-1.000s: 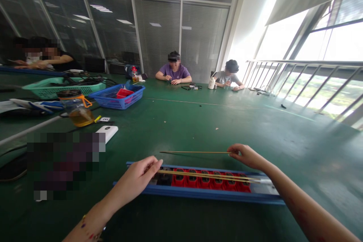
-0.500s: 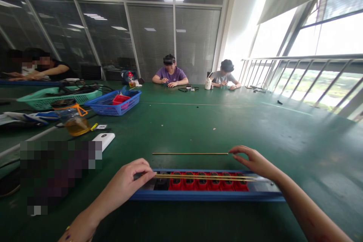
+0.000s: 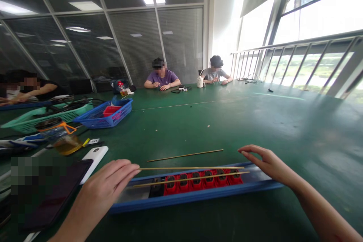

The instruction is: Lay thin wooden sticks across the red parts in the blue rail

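Note:
My left hand (image 3: 113, 179) pinches the left end of a thin wooden stick (image 3: 181, 168), which stretches right over the far edge of a long blue tray (image 3: 195, 196). A second stick (image 3: 221, 176) lies across the row of red holders (image 3: 183, 186) with dark round pieces inside the tray. On the table behind the tray, a third stick (image 3: 185, 155) rests at a slight slant. My right hand (image 3: 263, 160) hovers over the tray's right end, thumb and fingers a little apart and nothing between them.
To the left lie a dark phone (image 3: 58, 193), a white power bank (image 3: 95, 162) and a jar of amber liquid (image 3: 65, 141). Beyond are a blue basket (image 3: 96, 121) and a green basket (image 3: 42, 117). Several people sit around the green table (image 3: 269, 121).
The two sticks that ran close together over the tray are now apart; the one in my left hand is over the far edge. The view has turned slightly right.

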`<state>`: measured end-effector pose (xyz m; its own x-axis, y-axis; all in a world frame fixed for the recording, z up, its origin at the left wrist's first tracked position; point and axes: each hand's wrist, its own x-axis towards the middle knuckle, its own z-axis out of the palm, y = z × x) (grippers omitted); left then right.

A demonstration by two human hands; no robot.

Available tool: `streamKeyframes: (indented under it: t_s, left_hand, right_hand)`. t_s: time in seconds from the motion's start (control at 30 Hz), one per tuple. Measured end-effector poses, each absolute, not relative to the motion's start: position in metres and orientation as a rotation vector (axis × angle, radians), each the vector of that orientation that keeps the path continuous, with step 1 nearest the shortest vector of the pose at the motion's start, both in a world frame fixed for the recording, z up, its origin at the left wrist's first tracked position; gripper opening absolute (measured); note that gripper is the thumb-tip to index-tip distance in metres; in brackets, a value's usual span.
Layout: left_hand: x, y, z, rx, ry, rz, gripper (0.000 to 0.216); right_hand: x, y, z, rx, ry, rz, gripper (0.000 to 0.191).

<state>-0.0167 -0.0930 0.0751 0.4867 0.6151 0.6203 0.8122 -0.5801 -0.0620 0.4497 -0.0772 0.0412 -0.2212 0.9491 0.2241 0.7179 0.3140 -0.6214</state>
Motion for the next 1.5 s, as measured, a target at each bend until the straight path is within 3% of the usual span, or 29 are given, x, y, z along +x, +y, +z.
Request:
streamKeyframes:
  t_s: [0.37,0.63,0.87,1.17,1.5]
  left_hand:
    - [-0.015,-0.041,0.046,-2.689,-1.650,-0.437,0.028]
    - [0.007,-0.018,0.033,-2.648,-1.934,-0.194,0.016]
    - [0.004,-0.012,0.023,-2.631,-1.951,-0.326,0.014]
    - [-0.005,-0.016,0.018,-2.592,-1.914,-0.577,0.019]
    - [-0.006,-0.025,0.040,-2.605,-1.957,-0.804,0.026]
  right_hand:
    - [0.439,-0.088,0.047,-1.424,-2.221,0.614,0.032]
    - [0.434,-0.089,0.042,-1.423,-2.295,0.647,0.037]
    - [0.436,-0.085,0.038,-1.424,-1.925,0.879,0.040]
    - [0.458,-0.075,0.031,-1.465,-1.535,0.789,0.036]
    - [0.453,-0.063,0.021,-1.658,-1.671,0.565,0.041]
